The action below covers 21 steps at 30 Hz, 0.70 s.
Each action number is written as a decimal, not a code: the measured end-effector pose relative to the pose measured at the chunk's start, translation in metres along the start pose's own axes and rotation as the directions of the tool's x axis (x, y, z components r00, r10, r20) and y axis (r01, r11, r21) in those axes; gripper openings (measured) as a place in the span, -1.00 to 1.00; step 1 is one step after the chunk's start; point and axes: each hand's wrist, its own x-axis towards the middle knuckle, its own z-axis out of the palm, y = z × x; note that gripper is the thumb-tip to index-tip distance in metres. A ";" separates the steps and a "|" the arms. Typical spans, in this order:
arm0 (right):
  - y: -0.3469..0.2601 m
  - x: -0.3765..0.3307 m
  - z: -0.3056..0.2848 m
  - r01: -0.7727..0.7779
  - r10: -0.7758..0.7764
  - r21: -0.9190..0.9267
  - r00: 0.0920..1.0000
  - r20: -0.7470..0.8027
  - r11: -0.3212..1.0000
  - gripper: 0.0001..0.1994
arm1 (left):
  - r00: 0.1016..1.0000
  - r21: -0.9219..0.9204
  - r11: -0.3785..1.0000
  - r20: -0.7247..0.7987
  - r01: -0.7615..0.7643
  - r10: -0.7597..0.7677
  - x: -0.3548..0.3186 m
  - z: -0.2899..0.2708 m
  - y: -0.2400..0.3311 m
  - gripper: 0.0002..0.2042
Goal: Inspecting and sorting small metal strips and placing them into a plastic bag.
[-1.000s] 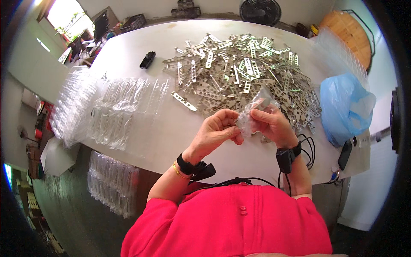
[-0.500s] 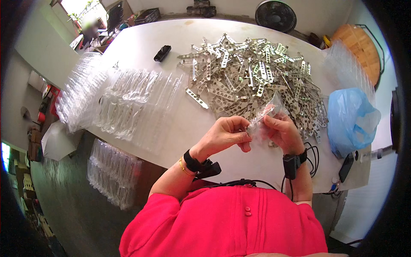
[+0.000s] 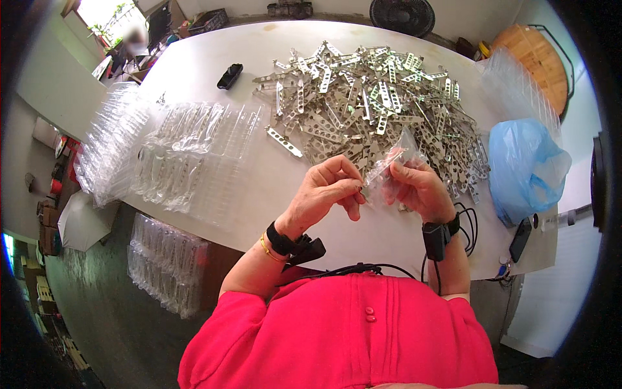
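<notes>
My right hand point(image 3: 422, 189) grips a small clear plastic bag point(image 3: 407, 144) between thumb and fingers, in front of the metal pile. A thin, shiny strip shows through the bag's film, but glare blurs its outline. Just left of the bag's lower end, my left hand point(image 3: 324, 193) is closed in a pinch. A tiny dark bit shows at its fingertips, too small to name. Beyond both hands spreads a large heap of perforated metal brackets point(image 3: 363, 113), and one loose bracket point(image 3: 283, 141) lies at the heap's left edge.
Clear plastic trays point(image 3: 243, 139) holding bagged brackets cover the table's left side; more trays point(image 3: 168, 259) sit lower down beside it. To the right are a blue plastic bag point(image 3: 526, 165), a phone point(image 3: 520, 240) and black cables point(image 3: 472, 240). A black object point(image 3: 230, 76) lies far left.
My left hand has drawn slightly away from the bag, its pinch now left of the bag's end. My right hand keeps hold of the bag. The whole view has shifted a little.
</notes>
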 end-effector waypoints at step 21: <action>0.005 0.007 0.013 0.360 -0.404 -0.414 0.915 -0.021 0.836 -0.87 | 0.942 0.348 0.937 -0.317 0.006 0.112 0.002 0.013 0.001 -0.79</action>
